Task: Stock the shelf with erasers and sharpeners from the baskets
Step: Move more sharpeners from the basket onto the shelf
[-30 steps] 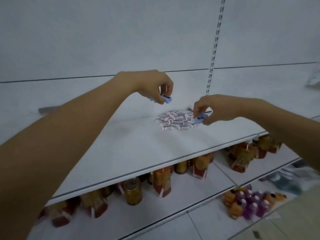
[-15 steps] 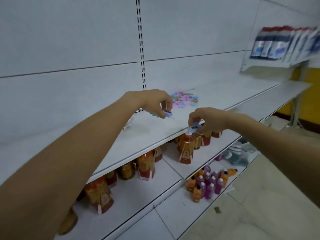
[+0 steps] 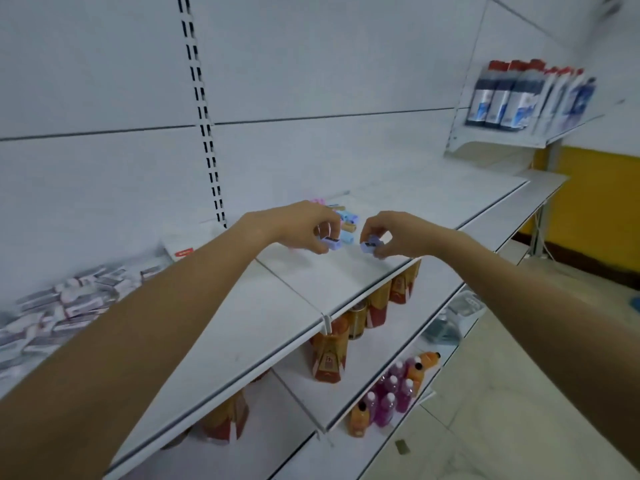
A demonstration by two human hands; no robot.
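Here each hand, left hand (image 3: 304,225) and right hand (image 3: 391,233), pinches a sharpener (image 3: 330,242).

Amber bottles (image 3: 330,356), pink bottles (image 3: 390,393), blue-white packs (image 3: 512,98), yellow wall (image 3: 595,202)

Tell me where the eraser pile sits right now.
In the head view, the eraser pile lies at the far left of the white shelf, just beyond the left forearm.

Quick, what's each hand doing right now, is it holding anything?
Left hand: closed, pinching a lilac sharpener.
Right hand: closed, pinching a second lilac sharpener.
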